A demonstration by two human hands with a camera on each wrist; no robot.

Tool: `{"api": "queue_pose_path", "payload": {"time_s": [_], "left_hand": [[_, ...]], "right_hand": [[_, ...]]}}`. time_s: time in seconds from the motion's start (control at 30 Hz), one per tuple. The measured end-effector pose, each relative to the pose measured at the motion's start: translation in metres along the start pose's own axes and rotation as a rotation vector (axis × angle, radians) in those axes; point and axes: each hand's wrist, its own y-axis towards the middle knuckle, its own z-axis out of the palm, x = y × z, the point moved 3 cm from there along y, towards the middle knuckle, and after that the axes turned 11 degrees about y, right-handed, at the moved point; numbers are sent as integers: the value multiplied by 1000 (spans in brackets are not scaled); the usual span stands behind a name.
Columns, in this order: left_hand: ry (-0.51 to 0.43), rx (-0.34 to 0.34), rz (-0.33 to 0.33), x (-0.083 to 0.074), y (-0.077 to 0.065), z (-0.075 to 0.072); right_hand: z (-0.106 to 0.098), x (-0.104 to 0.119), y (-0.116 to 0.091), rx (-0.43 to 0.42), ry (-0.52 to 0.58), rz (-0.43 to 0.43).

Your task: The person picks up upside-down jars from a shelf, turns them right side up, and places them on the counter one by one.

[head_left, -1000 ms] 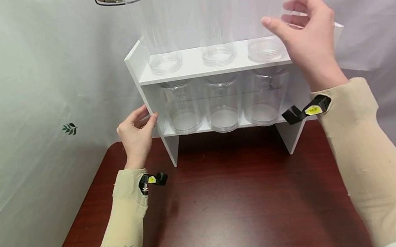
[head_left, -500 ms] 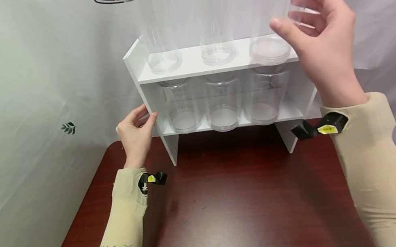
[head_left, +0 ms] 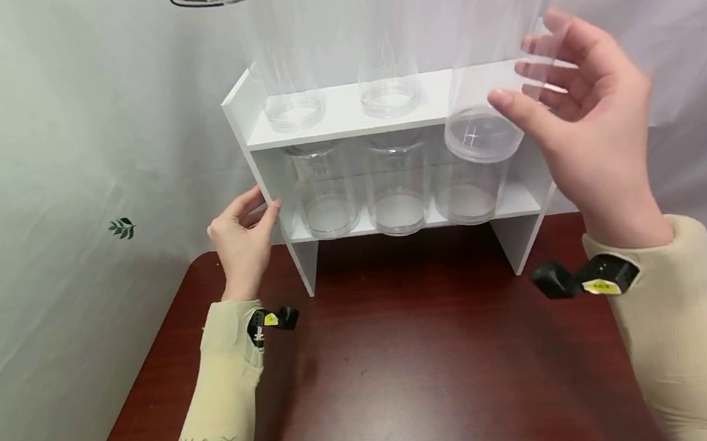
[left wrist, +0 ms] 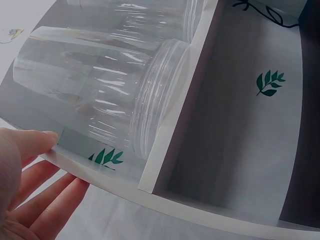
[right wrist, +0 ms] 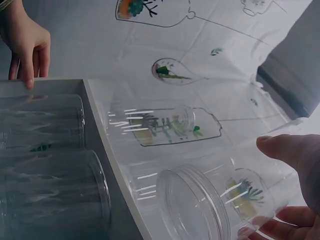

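Note:
My right hand holds a clear plastic jar, thumb on one side and fingers on the other. The jar's bottom hangs in front of the upper board's edge, at the right of the white two-tier rack. My left hand pinches the rack's left side panel, thumb on the front side and fingers behind. On the upper board stand two more clear jars, one at the left and one in the middle. The jar tops run out of the head view.
Three clear jars stand side by side on the lower board. The rack rests on a dark red-brown table. Pale cloth with printed pictures hangs behind and at the sides.
My right hand has come down and slightly right, toward me. It has brought the right-hand jar off the upper board and over its front edge. My left hand has stayed on the panel.

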Motion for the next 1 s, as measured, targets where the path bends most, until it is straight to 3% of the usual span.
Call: {"api": "queue_pose_path", "payload": {"time_s": [0.23,0.47,0.57,0.73,0.87,1.0], "left_hand": [[-15,-5,-10,1,-3,3],[-7,-21,-22,-2,-2,5],[6,-43,-22,-15,-7,0],[-32,-159,-24,-33,-23,-14],[-82,-268,35,-42,-40,-25],[-120,-263,116,-54,-62,-28]], "right_hand": [[-9,-3,-26,44,68,17],[-18,-7,-49,159,-42,-72],[-23,-15,-62,155,-41,-12],[-35,-30,-84,181,-55,79],[-43,-40,-96,204,-82,109],[-47,-46,-105,204,-123,152]]}}
